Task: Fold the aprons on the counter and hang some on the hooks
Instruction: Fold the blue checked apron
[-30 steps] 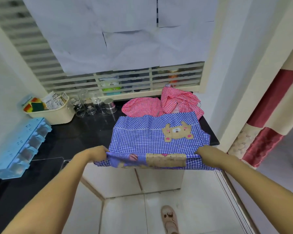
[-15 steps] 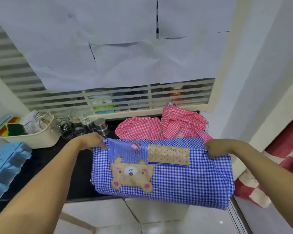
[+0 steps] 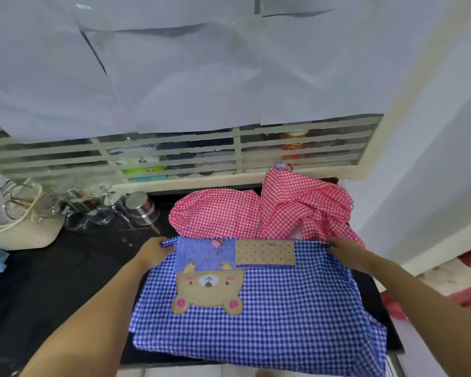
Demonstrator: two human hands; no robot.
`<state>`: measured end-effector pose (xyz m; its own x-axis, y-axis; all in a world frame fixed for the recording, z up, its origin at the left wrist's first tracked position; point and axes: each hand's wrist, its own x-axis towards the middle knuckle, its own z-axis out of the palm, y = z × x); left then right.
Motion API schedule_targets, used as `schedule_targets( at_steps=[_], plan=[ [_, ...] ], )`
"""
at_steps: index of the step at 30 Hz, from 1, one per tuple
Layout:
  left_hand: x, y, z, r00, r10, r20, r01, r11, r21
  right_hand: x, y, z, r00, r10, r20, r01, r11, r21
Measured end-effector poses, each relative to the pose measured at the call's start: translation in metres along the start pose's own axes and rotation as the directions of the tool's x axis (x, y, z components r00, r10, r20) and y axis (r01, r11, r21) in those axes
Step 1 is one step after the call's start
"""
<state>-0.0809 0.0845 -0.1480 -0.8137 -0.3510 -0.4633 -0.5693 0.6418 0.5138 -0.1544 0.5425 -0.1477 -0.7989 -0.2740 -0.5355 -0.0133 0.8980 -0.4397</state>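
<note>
While the head view shows the blue checked apron point(image 3: 269, 308) lying folded on the black tabletop point(image 3: 52, 281) in the lower middle of the frame, its lower right part hangs past the front edge. The left hand point(image 3: 154, 251) pinches the upper left corner of the fold and the right hand point(image 3: 343, 250) pinches the upper right corner. If they let go without pressing the layers flat, the overhanging weight could, I judge, drag the apron off or open the fold. The folded edge touches the crumpled red checked apron point(image 3: 269, 213) behind it, so a further push could rumple that one. A steel cup point(image 3: 142, 208) at centre left could be knocked by a wide sweep.
</note>
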Motion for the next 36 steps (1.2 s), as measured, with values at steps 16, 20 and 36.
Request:
schedule_targets(
  at_steps=[16,20,36],
  plan=[
    [-0.005,0.001,0.026,0.995,-0.068,-0.072,0.036,0.927,-0.374,-0.005,0.003,-0.004,0.973,-0.067,-0.222,0.056,0.997,-0.057],
    [-0.013,0.002,0.033,0.99,-0.133,0.044,0.14,0.921,-0.362,-0.015,0.011,-0.002,0.993,0.114,-0.02,-0.115,0.992,-0.055],
    [-0.118,0.018,0.114,0.718,0.644,0.264,-0.686,0.587,0.43,-0.062,0.012,0.082,0.791,-0.012,-0.611,-0.28,0.881,-0.38]
  ],
)
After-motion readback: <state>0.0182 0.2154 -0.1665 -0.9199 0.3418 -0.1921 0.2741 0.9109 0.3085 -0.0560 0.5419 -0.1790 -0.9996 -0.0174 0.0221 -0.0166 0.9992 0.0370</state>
